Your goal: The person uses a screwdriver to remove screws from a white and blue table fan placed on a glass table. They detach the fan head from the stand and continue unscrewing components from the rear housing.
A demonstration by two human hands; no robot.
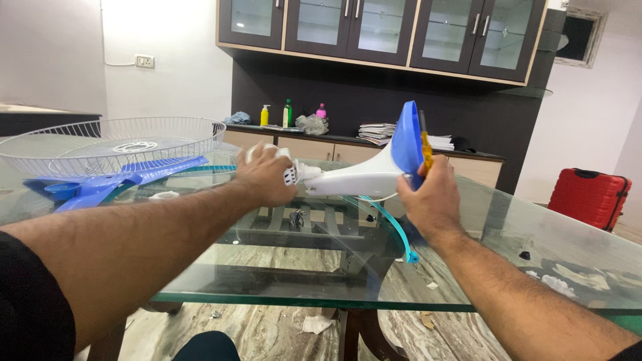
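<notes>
A white fan stand (354, 179) with a blue round base (406, 144) lies sideways above the glass table (281, 281). My left hand (266, 175) grips the white motor end of the stand. My right hand (433, 199) holds the base end together with a yellow-handled screwdriver (426, 148) pressed against the blue base. A white wire fan guard (114, 144) rests on the table at the left, over blue fan blades (110, 184). A thin teal ring strip (394, 224) curves down from below the stand.
A small white cap (164, 195) lies on the glass near the blades. Bottles (287, 113) and stacked papers (378, 132) sit on the rear counter under dark cabinets. A red suitcase (588, 197) stands at the right. Paper scraps lie on the marble floor below.
</notes>
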